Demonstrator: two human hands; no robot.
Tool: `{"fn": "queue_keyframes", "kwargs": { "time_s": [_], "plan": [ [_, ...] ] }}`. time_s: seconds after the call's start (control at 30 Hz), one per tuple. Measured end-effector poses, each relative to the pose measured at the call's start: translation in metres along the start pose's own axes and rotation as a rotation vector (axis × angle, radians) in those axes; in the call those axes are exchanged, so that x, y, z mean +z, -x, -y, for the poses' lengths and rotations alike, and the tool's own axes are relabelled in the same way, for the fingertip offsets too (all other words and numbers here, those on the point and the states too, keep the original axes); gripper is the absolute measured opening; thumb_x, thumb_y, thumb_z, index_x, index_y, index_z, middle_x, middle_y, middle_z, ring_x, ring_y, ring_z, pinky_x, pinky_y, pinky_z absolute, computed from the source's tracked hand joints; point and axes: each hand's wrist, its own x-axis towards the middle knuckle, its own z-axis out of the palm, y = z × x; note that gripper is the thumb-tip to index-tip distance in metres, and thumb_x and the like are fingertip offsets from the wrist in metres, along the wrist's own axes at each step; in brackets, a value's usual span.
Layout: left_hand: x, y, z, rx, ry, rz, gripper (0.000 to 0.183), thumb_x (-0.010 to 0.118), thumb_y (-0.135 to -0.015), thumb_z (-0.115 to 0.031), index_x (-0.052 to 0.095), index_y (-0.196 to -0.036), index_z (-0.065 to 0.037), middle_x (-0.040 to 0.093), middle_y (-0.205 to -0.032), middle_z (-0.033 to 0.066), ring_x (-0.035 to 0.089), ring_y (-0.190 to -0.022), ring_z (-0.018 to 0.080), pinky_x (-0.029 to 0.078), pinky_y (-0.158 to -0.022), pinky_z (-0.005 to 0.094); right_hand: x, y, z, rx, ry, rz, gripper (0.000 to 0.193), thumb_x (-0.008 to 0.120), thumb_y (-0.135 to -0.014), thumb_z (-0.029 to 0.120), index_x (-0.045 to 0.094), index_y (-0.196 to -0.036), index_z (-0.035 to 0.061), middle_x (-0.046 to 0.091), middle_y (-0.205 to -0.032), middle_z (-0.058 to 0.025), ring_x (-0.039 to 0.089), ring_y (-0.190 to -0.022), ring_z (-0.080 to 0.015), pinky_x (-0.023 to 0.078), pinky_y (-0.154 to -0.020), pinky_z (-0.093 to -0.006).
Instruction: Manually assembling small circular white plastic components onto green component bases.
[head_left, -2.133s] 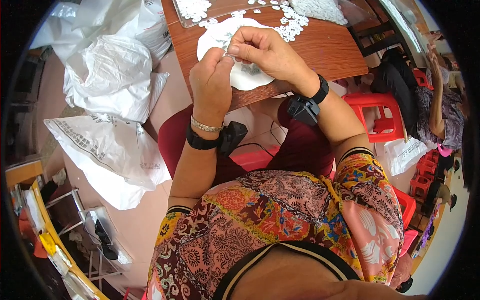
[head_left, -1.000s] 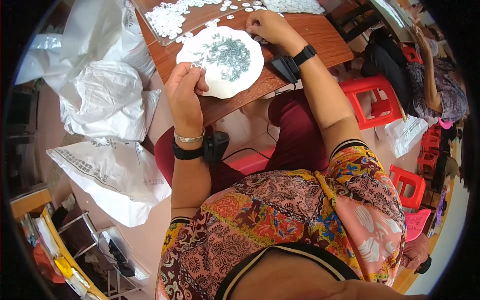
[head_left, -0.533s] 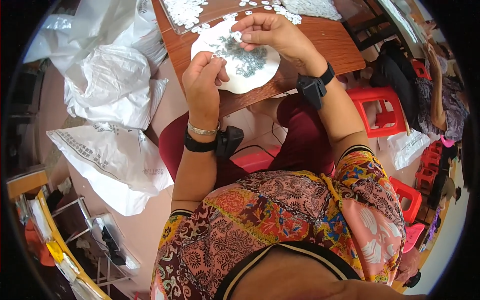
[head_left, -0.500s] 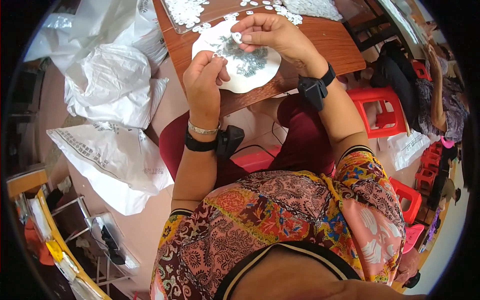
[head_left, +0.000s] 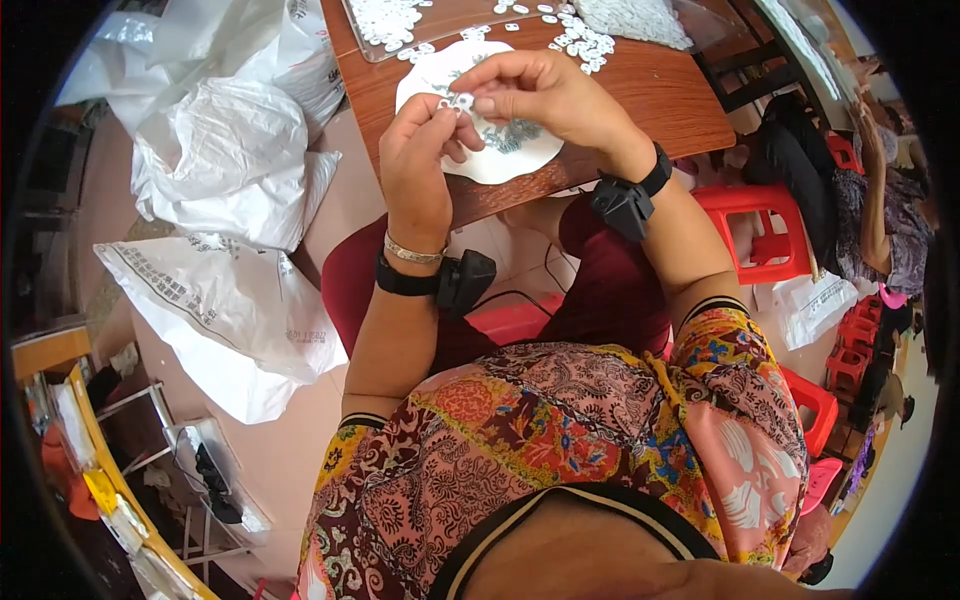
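Observation:
My left hand (head_left: 425, 150) and my right hand (head_left: 550, 95) meet over a round white sheet (head_left: 530, 168). Between the right thumb and fingers is a small white plastic piece with a hole (head_left: 464, 101). The left thumb and forefinger pinch something tiny against its left side, mostly hidden by the fingertips. Beneath the hands, a heap of small dark metal parts (head_left: 515, 136) lies on the sheet, partly covered by the fingers.
The brown wooden table (head_left: 650, 105) bears loose white pieces (head_left: 583, 45), a clear tray (head_left: 365, 50) and a bag of white pieces (head_left: 635, 20). White sacks (head_left: 215, 160) stand on the floor at left. A red stool (head_left: 760, 230) is at right, with another person beyond.
My hands have come together, bringing the white plastic piece against what the left fingertips pinch. The view has shifted slightly.

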Motion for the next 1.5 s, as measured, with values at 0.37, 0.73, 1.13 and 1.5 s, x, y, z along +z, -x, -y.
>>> {"fn": "queue_keyframes", "kwargs": {
  "time_s": [0.37, 0.73, 1.13, 1.5],
  "plan": [
    [-0.011, -0.004, 0.007, -0.081, 0.313, 0.154, 0.019, 0.043, -0.091, -0.015, 0.053, -0.084, 0.0, 0.058, -0.069, 0.0079, 0.055, -0.065, 0.0138, 0.04, -0.063, 0.0239, 0.001, 0.004, 0.006, -0.066, 0.129, 0.047, 0.018, 0.064, -0.087, 0.009, 0.064, -0.103, 0.0007, 0.065, -0.088, -0.0013, 0.059, -0.083, -0.0069, 0.048, -0.076, -0.0223],
    [0.001, 0.0, 0.005, 0.007, -0.125, -0.1, 0.017, 0.05, -0.087, -0.014, 0.056, -0.077, -0.001, 0.055, -0.063, 0.0013, 0.046, -0.06, 0.0073, 0.035, -0.058, 0.0219, -0.004, -0.003, -0.002, 0.096, -0.237, -0.158, 0.016, 0.063, -0.088, 0.012, 0.064, -0.101, 0.0019, 0.064, -0.083, -0.0017, 0.062, -0.07, -0.0066, 0.052, -0.064, -0.0182],
    [0.004, 0.003, 0.001, 0.011, -0.158, -0.069, 0.017, 0.051, -0.086, -0.012, 0.052, -0.072, -0.003, 0.047, -0.06, -0.0024, 0.04, -0.057, 0.005, 0.032, -0.054, 0.0212, 0.006, 0.0, 0.004, 0.07, -0.24, -0.15, 0.017, 0.064, -0.088, 0.012, 0.064, -0.101, 0.0016, 0.066, -0.084, -0.0036, 0.063, -0.071, -0.0078, 0.054, -0.065, -0.019],
    [0.004, 0.003, 0.002, -0.008, -0.161, -0.087, 0.017, 0.052, -0.085, -0.01, 0.051, -0.071, -0.002, 0.046, -0.06, -0.0015, 0.041, -0.057, 0.0056, 0.032, -0.052, 0.0211, 0.008, 0.002, 0.009, 0.015, -0.126, -0.187, 0.015, 0.063, -0.088, 0.011, 0.065, -0.099, 0.0016, 0.066, -0.083, -0.0018, 0.06, -0.07, -0.0057, 0.05, -0.066, -0.0186]
  ]
}}
